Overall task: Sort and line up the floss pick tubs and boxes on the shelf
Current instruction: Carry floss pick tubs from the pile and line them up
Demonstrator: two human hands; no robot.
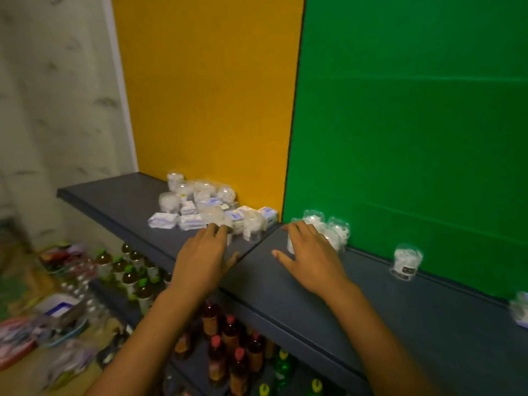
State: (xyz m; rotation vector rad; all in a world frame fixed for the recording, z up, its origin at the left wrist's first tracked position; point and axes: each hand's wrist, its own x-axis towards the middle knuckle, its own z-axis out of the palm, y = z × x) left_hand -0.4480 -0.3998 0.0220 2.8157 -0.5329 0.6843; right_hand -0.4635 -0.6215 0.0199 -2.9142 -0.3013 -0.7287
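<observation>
A jumbled heap of clear floss pick tubs and white-and-blue boxes lies on the dark grey shelf against the yellow panel. My left hand reaches to the near edge of this heap, fingertips touching a clear tub, fingers spread. My right hand rests fingers apart on the shelf against a small group of clear tubs in front of the green panel. A single tub stands alone farther right. Another package shows at the right edge. The picture is blurred.
The shelf runs diagonally from back left to front right, with a seam between my hands. Below it stand rows of bottles with green caps and bottles with red caps. Mixed packets lie at lower left.
</observation>
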